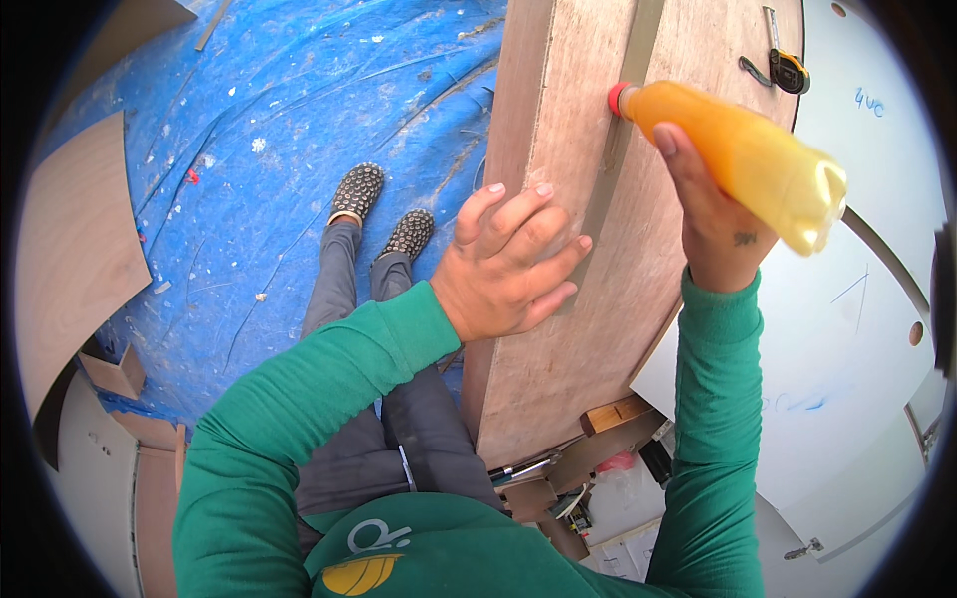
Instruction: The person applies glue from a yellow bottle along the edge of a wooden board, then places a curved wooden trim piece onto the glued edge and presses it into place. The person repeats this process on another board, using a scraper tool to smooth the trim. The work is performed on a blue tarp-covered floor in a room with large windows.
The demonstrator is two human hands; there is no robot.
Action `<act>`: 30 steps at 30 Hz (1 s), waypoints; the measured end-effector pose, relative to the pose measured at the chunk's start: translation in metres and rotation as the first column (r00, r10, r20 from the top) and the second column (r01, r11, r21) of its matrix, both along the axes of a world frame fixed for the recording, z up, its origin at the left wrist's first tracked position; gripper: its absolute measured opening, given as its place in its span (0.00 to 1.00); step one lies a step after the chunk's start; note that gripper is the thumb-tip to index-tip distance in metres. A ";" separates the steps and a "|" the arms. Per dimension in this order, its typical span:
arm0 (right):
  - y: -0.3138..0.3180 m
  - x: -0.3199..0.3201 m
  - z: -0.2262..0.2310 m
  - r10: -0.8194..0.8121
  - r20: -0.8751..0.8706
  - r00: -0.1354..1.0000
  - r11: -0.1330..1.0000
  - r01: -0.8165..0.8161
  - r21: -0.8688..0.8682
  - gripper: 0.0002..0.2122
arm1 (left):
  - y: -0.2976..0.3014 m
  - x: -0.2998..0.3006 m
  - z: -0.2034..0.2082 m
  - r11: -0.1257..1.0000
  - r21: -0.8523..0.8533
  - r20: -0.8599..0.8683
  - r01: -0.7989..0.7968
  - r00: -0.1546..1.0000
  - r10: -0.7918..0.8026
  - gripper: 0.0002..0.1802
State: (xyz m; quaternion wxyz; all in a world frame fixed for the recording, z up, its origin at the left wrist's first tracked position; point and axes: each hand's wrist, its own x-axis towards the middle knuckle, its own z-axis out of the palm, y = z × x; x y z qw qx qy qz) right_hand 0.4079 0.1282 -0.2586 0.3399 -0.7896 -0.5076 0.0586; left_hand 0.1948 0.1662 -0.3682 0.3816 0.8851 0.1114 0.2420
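While a wrinkled blue sheet (259,130) spreads over the floor on the left, white panels (847,419) fill much of the right side, and a long plywood slab (618,289) runs from near to far between them. A thin plywood sheet (85,239) sits at the left edge of the scene. Down the slab's length goes a narrow, darker strip (610,164). Tilted over the right part of the slab is a clear bottle (743,154) of yellow-orange contents, its base to the right and slightly nearer, its neck to the left. The right hand (716,219) has its grip clamped around the bottle's body. Over the slab's left part is the left hand (513,264), its grip apart with the fingers loosely spread; whether it touches the wood cannot be told. A tape measure (790,73) lies at the slab's far right. Smallest, the bottle's red cap (614,98) is by the strip, contact unclear.
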 end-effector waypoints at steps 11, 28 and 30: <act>-0.026 -0.025 0.009 -0.141 -0.097 0.985 0.982 0.127 -0.137 0.15 | 0.000 0.000 0.001 1.000 0.002 0.003 -0.007 1.000 0.007 0.28; 0.008 0.020 0.000 -0.100 -0.089 0.991 0.995 0.102 0.020 0.11 | 0.001 0.000 0.001 1.000 -0.005 0.002 0.004 1.000 -0.004 0.28; 0.014 0.027 -0.002 -0.087 -0.140 0.986 0.993 0.097 0.068 0.11 | 0.001 -0.001 0.001 1.000 -0.001 0.006 0.005 1.000 -0.005 0.28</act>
